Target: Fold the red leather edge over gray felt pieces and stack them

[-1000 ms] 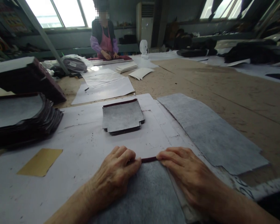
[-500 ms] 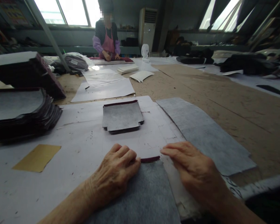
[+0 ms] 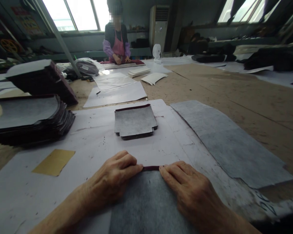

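A grey-backed fabric piece (image 3: 148,204) lies on the white sheet right in front of me, with a narrow maroon folded strip (image 3: 151,168) along its far edge. My left hand (image 3: 117,175) is closed, its thumb and fingertips pinching the left end of that strip. At the strip's right end, the bunched fingers of my right hand (image 3: 191,183) press on the fold. Both palms hide part of the piece's sides. Just beyond lies a small stack of similar grey pieces (image 3: 135,120) with a maroon far edge and notched near corners.
Thick stacks of grey-backed pieces (image 3: 26,113) stand at the left. A tan card (image 3: 54,162) lies on the white sheet (image 3: 92,143). Large grey fabric (image 3: 224,139) spreads to the right. Across the table, a person in a pink apron (image 3: 118,45) works near a small white fan (image 3: 157,53).
My right hand has come down and left onto the strip's right end, where before it hovered beside it. My left hand stays on the fold. The view has shifted slightly left.
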The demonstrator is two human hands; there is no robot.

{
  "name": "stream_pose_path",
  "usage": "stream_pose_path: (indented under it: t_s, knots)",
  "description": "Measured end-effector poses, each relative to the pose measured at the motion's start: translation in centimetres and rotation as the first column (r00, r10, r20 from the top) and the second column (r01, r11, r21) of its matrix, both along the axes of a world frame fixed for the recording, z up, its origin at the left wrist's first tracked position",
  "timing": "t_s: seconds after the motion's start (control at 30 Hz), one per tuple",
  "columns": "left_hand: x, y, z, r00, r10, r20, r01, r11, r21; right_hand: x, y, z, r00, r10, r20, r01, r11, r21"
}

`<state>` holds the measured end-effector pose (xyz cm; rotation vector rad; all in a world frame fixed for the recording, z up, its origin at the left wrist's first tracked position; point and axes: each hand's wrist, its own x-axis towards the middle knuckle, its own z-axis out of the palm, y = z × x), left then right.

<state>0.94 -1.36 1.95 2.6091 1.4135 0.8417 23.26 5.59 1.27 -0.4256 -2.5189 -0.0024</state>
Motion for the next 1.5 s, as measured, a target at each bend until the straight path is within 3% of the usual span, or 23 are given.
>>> stream_pose_path:
  t_s: [0.17, 0.43, 0.6, 0.8, 0.97, 1.03, 1.37, 1.5]
  knots:
    - [-0.6, -0.2, 0.4, 0.998, -0.042, -0.051, 0.039, 0.998, -0.055, -0.1, 0.1, 0.2, 1.0, -0.001, 0.019, 0.0, 0.997, 0.076]
    - [0.1, -0.1, 0.3, 0.973, -0.03, -0.229, 0.042, 0.998, 0.045, -1.1, -0.3, 0.9, 0.988, -0.053, 0.146, 0.023, 0.98, 0.197]
    - [0.2, -0.2, 0.2, 0.95, -0.013, -0.311, 0.041, 0.996, 0.081, -1.9, -0.5, 2.0, 0.989, -0.123, 0.078, 0.098, 0.96, 0.263]
    - [0.0, -0.3, 0.2, 0.977, -0.024, -0.213, 0.032, 0.999, 0.036, -3.9, -1.2, 1.1, 0.999, 0.022, -0.023, -0.021, 0.999, 0.045]
    - [-1.9, -0.8, 0.3, 0.997, 0.033, 0.076, -0.03, 0.999, -0.039, -4.1, -1.3, 0.2, 0.998, 0.066, -0.02, -0.064, 0.994, 0.085]
    - [-2.4, -1.1, 0.4, 0.992, 0.037, 0.118, -0.029, 0.997, -0.066, -3.9, -1.2, 0.2, 0.997, 0.071, -0.028, -0.069, 0.995, 0.07]
    - [-2.6, -0.9, 0.5, 0.999, 0.016, 0.037, -0.012, 0.996, -0.089, -3.7, -0.7, 0.5, 0.992, 0.107, 0.071, -0.112, 0.991, 0.075]
    - [-2.4, -1.1, 0.8, 0.999, 0.01, -0.046, -0.015, 0.995, -0.102, -4.1, -1.0, 1.3, 0.983, 0.074, 0.166, -0.108, 0.972, 0.209]
